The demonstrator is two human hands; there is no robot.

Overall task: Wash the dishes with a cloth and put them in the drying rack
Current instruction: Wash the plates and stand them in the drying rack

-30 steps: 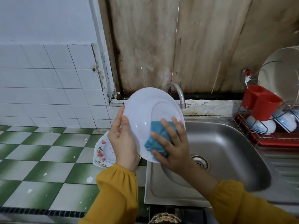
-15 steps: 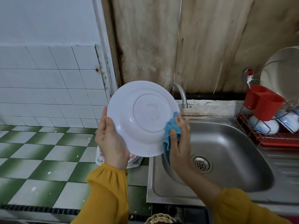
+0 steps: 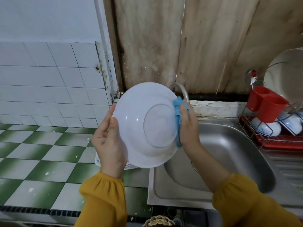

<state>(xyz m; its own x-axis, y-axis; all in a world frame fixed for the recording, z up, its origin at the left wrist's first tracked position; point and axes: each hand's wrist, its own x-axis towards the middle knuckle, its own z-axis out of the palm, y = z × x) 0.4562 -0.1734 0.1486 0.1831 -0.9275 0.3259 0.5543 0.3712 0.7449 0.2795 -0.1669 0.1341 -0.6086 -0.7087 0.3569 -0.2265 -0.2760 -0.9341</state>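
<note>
A white plate [image 3: 144, 125] is held up over the left edge of the sink, its underside and foot ring turned toward me. My left hand [image 3: 109, 141] grips its left rim, thumb on the back. My right hand [image 3: 188, 126] holds a blue cloth [image 3: 177, 112] wrapped over the plate's right rim; most of the cloth is hidden behind the plate. The red wire drying rack [image 3: 268, 141] stands at the right with white-and-blue bowls [image 3: 265, 128] upside down in it.
A steel sink [image 3: 229, 153] lies below and to the right, its tap [image 3: 182, 90] behind the plate. More plates [image 3: 129, 166] sit on the green-and-white tiled counter [image 3: 41, 154] under my left hand. Red cups [image 3: 268, 107] and a large round lid [image 3: 288, 76] occupy the rack.
The plate has been turned over so its underside faces me. My right hand with the cloth slid from the plate's face to its right rim and upward.
</note>
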